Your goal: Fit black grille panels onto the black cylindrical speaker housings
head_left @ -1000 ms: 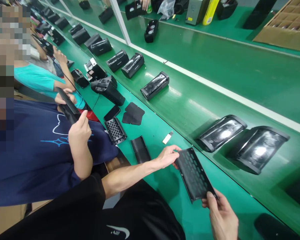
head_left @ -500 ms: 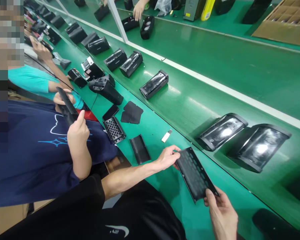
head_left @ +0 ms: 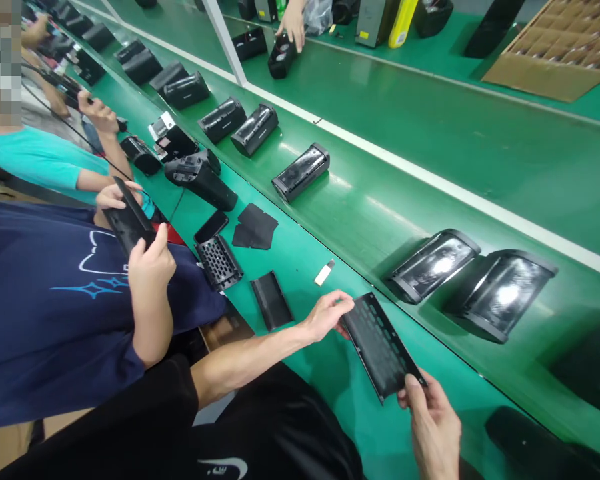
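Well, across the green belt (head_left: 360, 220), a divided cardboard box (head_left: 527, 83) holds rows of items too small to identify. Nearer, the left hand (head_left: 325, 316) and right hand (head_left: 436, 420) pinch opposite ends of a black slotted panel (head_left: 380, 347) between thumb and fingers. It is over the tabletop (head_left: 325, 367), near the belt-side edge, slotted face upward, long axis slanting from left hand to right, oblique to that edge.

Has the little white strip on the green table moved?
No; the white strip hasn't shifted either way against the green table's edge and nearby black cover.
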A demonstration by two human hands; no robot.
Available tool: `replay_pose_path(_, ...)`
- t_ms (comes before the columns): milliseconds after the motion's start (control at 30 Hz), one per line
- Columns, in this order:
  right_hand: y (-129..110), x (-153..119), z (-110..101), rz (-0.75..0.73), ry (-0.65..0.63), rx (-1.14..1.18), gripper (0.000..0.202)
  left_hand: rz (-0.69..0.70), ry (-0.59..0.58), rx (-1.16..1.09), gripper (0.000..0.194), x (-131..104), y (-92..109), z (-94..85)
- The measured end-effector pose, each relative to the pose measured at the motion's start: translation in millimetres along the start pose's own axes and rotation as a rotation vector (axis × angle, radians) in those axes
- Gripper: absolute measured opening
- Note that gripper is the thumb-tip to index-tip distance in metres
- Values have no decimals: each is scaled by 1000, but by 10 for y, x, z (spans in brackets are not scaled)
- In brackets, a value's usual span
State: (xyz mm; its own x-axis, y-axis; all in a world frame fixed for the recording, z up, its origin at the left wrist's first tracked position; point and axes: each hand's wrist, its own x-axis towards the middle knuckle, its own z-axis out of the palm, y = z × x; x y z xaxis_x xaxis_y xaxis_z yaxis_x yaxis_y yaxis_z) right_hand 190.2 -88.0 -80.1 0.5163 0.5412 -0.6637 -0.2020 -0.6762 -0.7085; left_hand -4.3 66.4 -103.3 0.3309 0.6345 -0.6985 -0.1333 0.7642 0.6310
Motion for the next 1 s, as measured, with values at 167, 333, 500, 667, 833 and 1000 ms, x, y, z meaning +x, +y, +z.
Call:
replay_pose_path(167,-91,-15,164,-39,-109,297,58,51,-176,-459,78,-11,-83,99)
replay_pose_path(333,-291,71,229,-108,-396,223,60,-70,-259,-580,105,-35,-43,246)
replay_pose_path(500,-655,655,447,-188,102,-141,122,-114,-170,-699,98,46,198,138)
replay_pose_path(667,-993,1369,1008,-181,321,-363,137,-96,-117,-718,94,4,324,-54)
replay_pose_path(833,-1179,1401,800,-132,318,-466,119,-91,-177,-697,92,-129,299,-188)
replay_pose_path(1000,-1393,759,-327,-128,171,-624,93,-153,-180,-672,88,-188,290,-183)
